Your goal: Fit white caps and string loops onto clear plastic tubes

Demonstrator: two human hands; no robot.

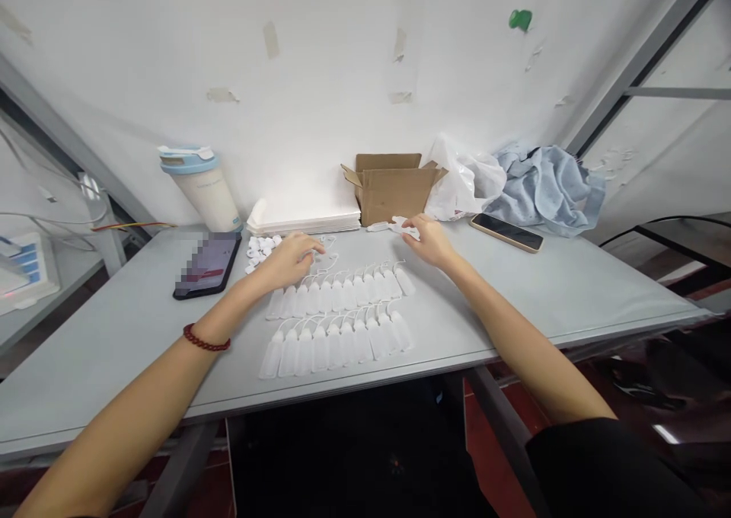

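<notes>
Two rows of white corded pieces (336,297) lie on a grey table (599,289), its front edge close at six o'clock, its top running wide at three. The left hand (294,261) is at eleven; the right hand (428,241), near two, touches loose white strips (397,226). Whether either grips, I cannot tell.

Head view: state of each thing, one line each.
Left hand: fingers bent, hold unclear
Right hand: fingers at a white piece, grip unclear
Looped translucent pieces: laid in two rows
White caps: loosely heaped
White sheets: stacked
Cardboard box: flaps open
Tumbler: lidded
Dark-edged phone: flat, lit
Gold-edged phone: flat, screen dark
Plastic bag: crumpled
Blue cloth: bunched
</notes>
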